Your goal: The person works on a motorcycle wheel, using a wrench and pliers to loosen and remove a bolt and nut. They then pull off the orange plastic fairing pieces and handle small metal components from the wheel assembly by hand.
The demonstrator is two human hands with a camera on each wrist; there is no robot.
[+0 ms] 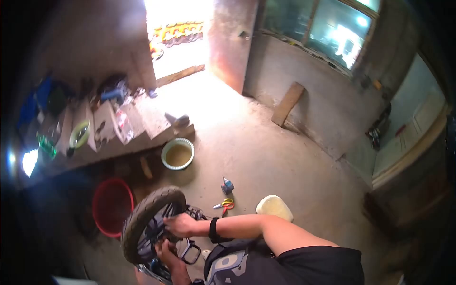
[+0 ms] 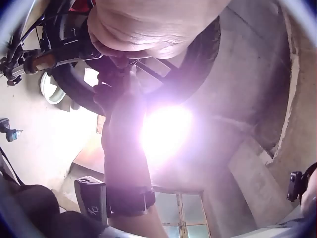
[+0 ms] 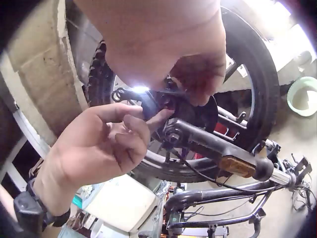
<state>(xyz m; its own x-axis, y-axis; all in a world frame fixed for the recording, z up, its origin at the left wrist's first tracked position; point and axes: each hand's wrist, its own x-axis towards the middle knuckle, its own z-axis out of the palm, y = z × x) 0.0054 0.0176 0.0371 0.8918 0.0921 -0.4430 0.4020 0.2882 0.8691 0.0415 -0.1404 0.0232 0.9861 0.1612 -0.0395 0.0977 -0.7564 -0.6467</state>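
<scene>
A motorcycle wheel with a black tyre (image 1: 142, 213) (image 3: 257, 64) stands in front of me on a concrete floor. My right hand (image 1: 178, 223) (image 3: 198, 84) reaches from the right and curls its fingers on a black fitting (image 3: 163, 99) at the hub. Below it, my left hand (image 1: 167, 251) (image 3: 109, 144) points thumb and forefinger at the same fitting, its other fingers curled. A black tube with an orange reflector (image 3: 233, 164) runs just under the hub. In the left wrist view, glare hides most of the contact; the right hand (image 2: 121, 104) shows dark against it.
A red basin (image 1: 111, 206) stands left of the wheel, and a bowl of brownish liquid (image 1: 178, 154) stands beyond it. Scissors (image 1: 224, 205) and a white canister (image 1: 274, 207) lie on the floor to the right. Cluttered steps (image 1: 95, 128) rise at the left. A plank (image 1: 287, 103) leans on the wall.
</scene>
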